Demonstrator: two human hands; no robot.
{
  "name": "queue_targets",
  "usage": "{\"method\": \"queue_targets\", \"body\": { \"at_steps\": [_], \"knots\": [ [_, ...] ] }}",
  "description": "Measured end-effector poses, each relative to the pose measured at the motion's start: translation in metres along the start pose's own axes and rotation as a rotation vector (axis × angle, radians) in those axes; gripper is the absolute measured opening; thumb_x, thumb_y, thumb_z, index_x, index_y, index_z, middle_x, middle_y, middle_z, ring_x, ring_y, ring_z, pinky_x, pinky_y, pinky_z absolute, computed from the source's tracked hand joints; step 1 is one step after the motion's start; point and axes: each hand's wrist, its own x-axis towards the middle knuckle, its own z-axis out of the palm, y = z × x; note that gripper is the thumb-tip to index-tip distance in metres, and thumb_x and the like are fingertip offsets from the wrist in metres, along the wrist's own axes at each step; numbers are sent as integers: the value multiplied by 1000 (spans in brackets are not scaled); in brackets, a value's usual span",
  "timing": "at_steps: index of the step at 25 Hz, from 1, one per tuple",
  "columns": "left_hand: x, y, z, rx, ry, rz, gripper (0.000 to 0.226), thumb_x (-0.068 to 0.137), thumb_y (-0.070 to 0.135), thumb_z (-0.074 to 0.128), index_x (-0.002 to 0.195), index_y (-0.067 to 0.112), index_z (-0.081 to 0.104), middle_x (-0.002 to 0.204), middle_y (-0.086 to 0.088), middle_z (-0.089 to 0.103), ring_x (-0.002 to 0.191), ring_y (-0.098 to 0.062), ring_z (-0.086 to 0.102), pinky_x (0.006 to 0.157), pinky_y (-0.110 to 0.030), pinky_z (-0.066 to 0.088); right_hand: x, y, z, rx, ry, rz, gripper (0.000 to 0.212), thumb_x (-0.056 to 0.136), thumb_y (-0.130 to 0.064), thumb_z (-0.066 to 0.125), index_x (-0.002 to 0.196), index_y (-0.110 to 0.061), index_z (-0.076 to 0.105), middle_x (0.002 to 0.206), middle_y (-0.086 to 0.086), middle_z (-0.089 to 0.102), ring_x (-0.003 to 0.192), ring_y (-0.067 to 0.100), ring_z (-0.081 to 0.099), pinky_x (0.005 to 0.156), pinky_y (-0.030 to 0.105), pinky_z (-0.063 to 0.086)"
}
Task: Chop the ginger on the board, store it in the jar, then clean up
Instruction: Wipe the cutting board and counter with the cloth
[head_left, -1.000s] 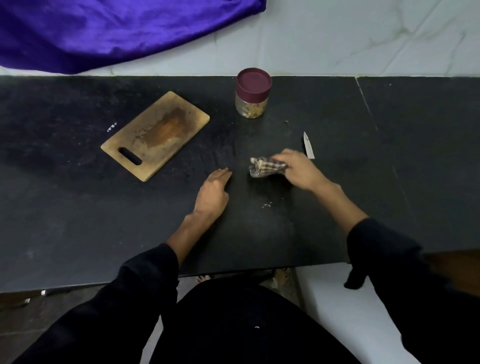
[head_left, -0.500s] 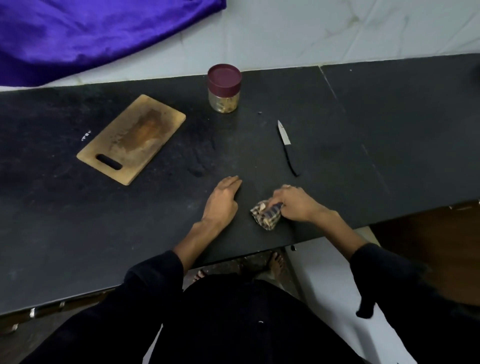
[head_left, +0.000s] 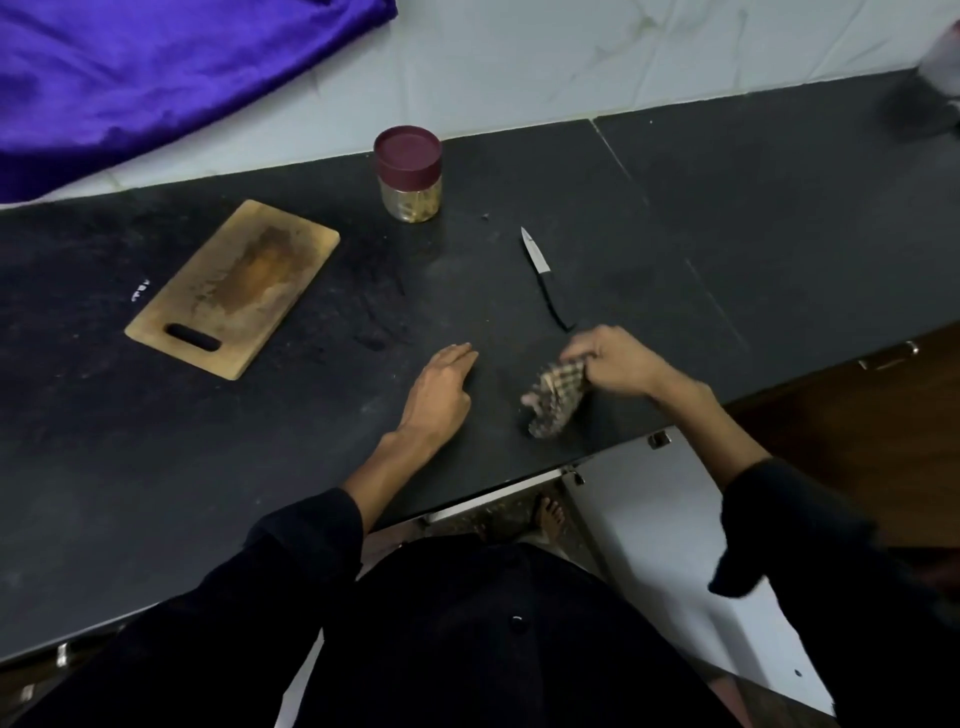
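Two hands work on the black counter, near its front edge. The right hand grips a bunched checked cloth, fingers curled round its top — the cloth hangs down and is blurred, its lower end at or just above the counter, I cannot tell which. The left hand rests flat beside the cloth, fingers straight, holding nothing. The knife lies just beyond the right hand, tip pointing away. The jar — lid on, chopped ginger inside — stands beyond the knife, to its left. The board lies left of the jar, bare and stained.
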Motion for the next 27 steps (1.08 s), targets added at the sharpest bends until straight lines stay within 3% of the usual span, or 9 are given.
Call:
{"method": "queue_targets", "body": {
  "at_steps": [3,5,8,11,13,18,22,24,27],
  "knots": [
    [-8,-4,-2,-7,9,-56,70,78,-15,41,144,5,35,151,-11,34,141,-23,27,116,-27,18,49,-25,-4,-13,153,-32,39,80,12,47,109,-1,70,109,18,68,106,30,61,86,32,43],
    [-10,-4,-7,-13,16,-96,71,79,-13,42,147,5,29,152,-13,31,141,-23,25,115,-27,18,73,-37,5,-70,149,-9,43,84,8,45,120,-7,65,116,20,62,112,36,57,94,40,45],
    [-16,-9,-12,-1,40,-144,72,81,-13,41,148,5,26,153,-13,28,142,-22,23,115,-25,16,76,-48,29,-167,50,3,44,89,1,45,126,-13,64,120,21,61,114,39,57,95,41,46],
    [-24,-14,-10,-22,75,-194,75,79,-15,41,149,5,24,154,-13,27,143,-22,22,116,-26,15,43,-57,49,-82,-40,12,37,96,-10,46,129,-13,64,125,19,64,114,37,59,93,36,45],
    [-28,-15,-7,-33,68,-191,76,78,-15,41,149,5,24,154,-13,26,142,-23,22,117,-28,16,12,-54,62,-14,-162,18,40,94,-7,46,128,-18,65,124,13,66,109,30,62,91,33,46],
    [-31,-14,-3,-38,49,-155,72,81,-15,39,149,6,25,154,-12,27,142,-24,24,117,-30,19,-34,-38,53,-113,-439,6,45,81,6,42,100,-15,77,100,-6,73,91,14,63,74,23,48],
    [-35,-15,-7,-41,67,-159,72,81,-15,40,148,7,28,154,-11,27,142,-23,25,116,-29,19,-18,-48,16,12,-276,28,35,70,12,39,57,-16,56,53,-11,52,62,10,52,57,22,38],
    [-41,-18,-12,-32,81,-176,72,81,-15,42,148,7,28,154,-10,28,142,-23,24,115,-27,18,0,-61,11,55,-199,3,33,71,12,41,56,-16,51,53,-7,50,60,10,48,54,22,36],
    [-52,-34,-23,-7,142,-203,69,80,-14,45,146,5,33,151,-12,33,140,-24,26,115,-27,17,30,-85,27,102,-94,-80,22,82,1,54,76,-15,68,72,1,66,73,14,60,63,25,43]
  ]
}}
